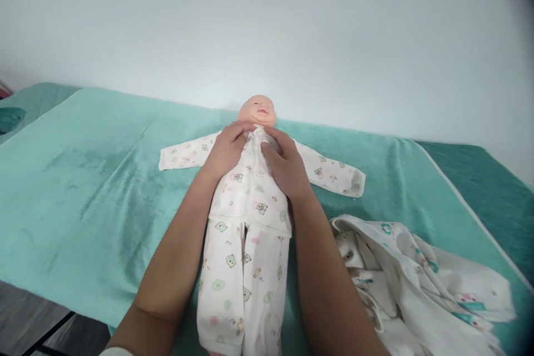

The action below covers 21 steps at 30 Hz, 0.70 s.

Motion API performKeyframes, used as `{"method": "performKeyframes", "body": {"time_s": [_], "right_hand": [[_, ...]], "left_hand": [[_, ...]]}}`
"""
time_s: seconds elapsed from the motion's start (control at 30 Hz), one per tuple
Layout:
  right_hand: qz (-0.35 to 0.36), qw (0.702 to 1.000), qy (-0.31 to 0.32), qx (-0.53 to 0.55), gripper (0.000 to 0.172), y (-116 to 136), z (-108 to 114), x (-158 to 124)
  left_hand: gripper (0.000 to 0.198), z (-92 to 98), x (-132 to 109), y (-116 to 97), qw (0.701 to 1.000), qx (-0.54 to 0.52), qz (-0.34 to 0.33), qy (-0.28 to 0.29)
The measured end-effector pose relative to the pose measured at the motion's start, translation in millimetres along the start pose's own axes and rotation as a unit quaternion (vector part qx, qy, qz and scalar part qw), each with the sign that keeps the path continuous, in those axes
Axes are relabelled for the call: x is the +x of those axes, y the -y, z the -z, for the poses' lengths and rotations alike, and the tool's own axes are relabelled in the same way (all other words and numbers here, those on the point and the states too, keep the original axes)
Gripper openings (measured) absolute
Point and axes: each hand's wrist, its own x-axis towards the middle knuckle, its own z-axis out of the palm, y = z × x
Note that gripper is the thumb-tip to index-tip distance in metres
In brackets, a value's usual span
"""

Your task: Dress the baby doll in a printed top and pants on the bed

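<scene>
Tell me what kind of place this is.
Probably a baby-care practice room, or a plain bedroom. A wide teal towel is spread out below a bare white wall; a baby doll in a printed sleepsuit lies on it, beside a pile of baby clothes.

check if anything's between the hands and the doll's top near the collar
Nothing visible. The left hand and right hand lie straight on the doll's top below its head. The pile of baby clothes sits apart, off to the right.
</scene>
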Motion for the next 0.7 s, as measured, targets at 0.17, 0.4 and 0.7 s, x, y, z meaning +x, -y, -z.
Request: {"method": "performKeyframes", "body": {"time_s": [0.17, 0.4, 0.7], "right_hand": [[-0.005, 1.000, 0.014, -0.011, 0.040, -2, 1, 0], [0.016, 0.999, 0.035, -0.032, 0.047, -7, -1, 4], [0.038, 0.997, 0.050, -0.043, 0.050, -13, -1, 7]], "left_hand": [[0.029, -1.7, 0, 1, 1.000, 0.000, 0.020, -0.012], [0.020, -2.4, 1, 3, 1.000, -0.015, 0.008, -0.014], [0.028, -4.0, 2, 8, 1.000, -0.009, -0.001, -0.025]]}}
